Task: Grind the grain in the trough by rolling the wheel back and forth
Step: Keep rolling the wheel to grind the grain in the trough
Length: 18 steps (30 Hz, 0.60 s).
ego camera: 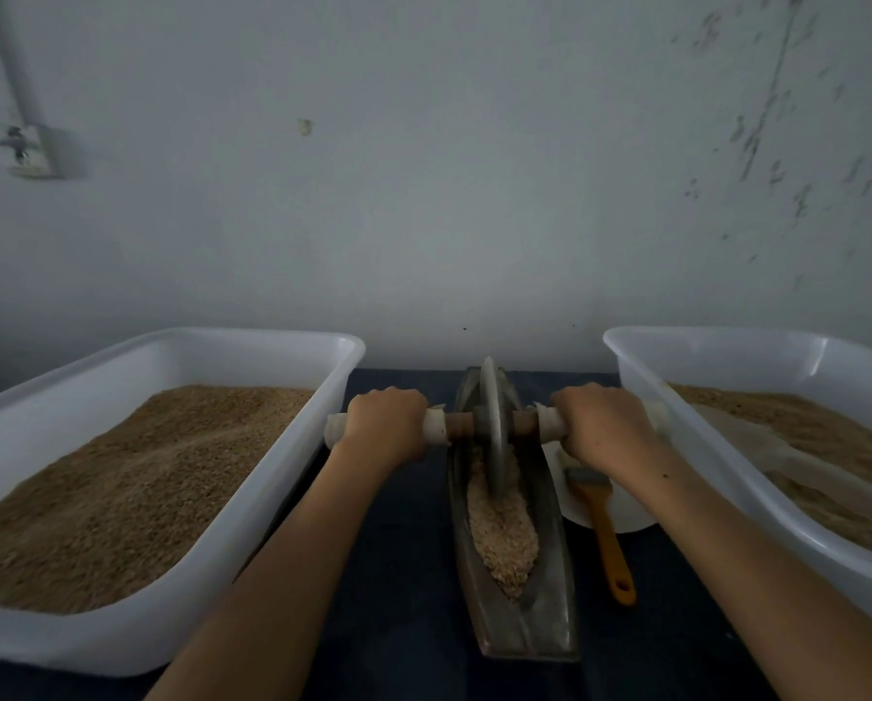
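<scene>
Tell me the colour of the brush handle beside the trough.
Orange brush handle, clearest in the head view.

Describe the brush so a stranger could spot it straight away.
Start at the long trough between the two white tubs. Just right of it, below the right hand, lies the brush, its bristle end on a white plate. Its orange handle is the only bright colour there.

Dim, flat, bluish light — soft shadows, slight blur, wide-angle bending at the edges.
</scene>
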Motion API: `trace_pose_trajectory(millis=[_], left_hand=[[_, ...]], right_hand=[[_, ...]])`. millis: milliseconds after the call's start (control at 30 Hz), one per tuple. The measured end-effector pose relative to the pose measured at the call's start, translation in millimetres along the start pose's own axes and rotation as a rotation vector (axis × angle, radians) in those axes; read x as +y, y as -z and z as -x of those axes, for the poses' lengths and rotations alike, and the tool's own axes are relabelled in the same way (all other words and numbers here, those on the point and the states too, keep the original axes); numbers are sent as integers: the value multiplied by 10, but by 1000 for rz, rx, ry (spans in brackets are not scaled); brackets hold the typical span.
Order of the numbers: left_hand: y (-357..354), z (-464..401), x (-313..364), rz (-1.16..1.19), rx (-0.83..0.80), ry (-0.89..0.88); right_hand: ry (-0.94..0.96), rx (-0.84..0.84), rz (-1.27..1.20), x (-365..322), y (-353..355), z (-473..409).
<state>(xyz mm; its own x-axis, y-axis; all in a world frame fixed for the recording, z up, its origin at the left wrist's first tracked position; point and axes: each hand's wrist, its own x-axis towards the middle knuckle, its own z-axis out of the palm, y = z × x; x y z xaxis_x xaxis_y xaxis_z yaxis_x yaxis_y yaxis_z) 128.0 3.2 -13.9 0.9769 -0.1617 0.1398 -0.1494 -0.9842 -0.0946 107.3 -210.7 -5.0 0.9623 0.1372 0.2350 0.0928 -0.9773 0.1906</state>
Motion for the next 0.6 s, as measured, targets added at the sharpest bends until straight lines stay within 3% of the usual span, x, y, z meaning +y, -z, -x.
trace_pose_trajectory(millis=[233, 300, 433, 600], left_hand=[[61, -21, -90, 108, -385, -63], [60, -22, -112, 142, -463, -74], [30, -29, -130, 168, -431, -73], [-42, -42, -98, 135, -207, -11]], right_hand=[[39, -430, -35, 23, 246, 31], [41, -474, -34, 16, 272, 41], [43, -419, 2, 5, 257, 36], [10, -125, 20, -29, 142, 34]])
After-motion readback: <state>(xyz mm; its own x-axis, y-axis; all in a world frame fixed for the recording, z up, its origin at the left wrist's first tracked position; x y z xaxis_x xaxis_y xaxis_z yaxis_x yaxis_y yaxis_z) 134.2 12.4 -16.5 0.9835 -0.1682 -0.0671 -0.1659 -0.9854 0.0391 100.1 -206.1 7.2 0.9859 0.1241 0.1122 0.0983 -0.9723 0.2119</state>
